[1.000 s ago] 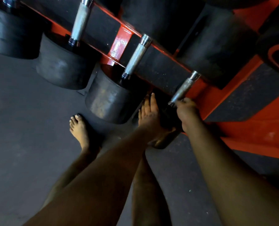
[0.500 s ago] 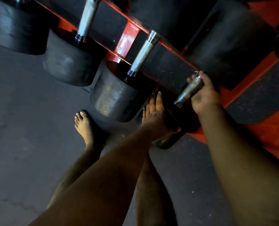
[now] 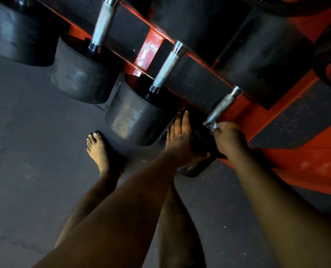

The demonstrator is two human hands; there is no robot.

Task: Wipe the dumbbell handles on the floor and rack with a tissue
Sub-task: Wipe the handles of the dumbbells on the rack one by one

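Under you lies a dark grey floor (image 3: 35, 161), and your bare foot (image 3: 98, 149) stands flat on it. An orange rack (image 3: 150, 49) stands on that floor and carries a row of black dumbbells; the middle one (image 3: 135, 117) hangs its near head over the rack's front edge, close beside your foot.

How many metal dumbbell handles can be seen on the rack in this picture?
3 clearly. One handle is at upper left, one is in the middle, and one is at the right, with the right hand at its lower end. A metal end at the top-left corner may be a fourth.
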